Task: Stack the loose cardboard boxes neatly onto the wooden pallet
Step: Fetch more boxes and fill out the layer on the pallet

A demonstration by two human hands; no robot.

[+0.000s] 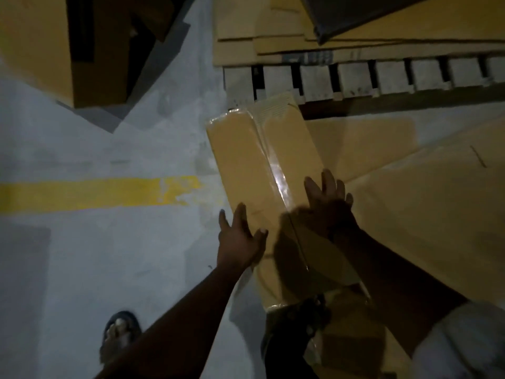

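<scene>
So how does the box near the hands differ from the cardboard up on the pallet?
The taped box is a closed carton sealed with glossy tape; the flat cardboard lies as thin sheets. The taped box lies askew beside the wooden pallet; the flat cardboard is stacked on it. Both are brown.

Grey concrete floor (82, 146) fills left half of frame, worn yellow painted line (95, 191) running across it at mid-left. At upper right, wooden pallet (355, 77) sits on floor, pale slats showing. At upper left, large open cardboard box (35, 45) stands on floor. At right, below pallet, flattened cardboard sheets (423, 201) lie overlapping. At centre, long taped box (246, 165), far end at pallet corner. Lower left, sandalled foot (120, 335) planted on floor.
</scene>
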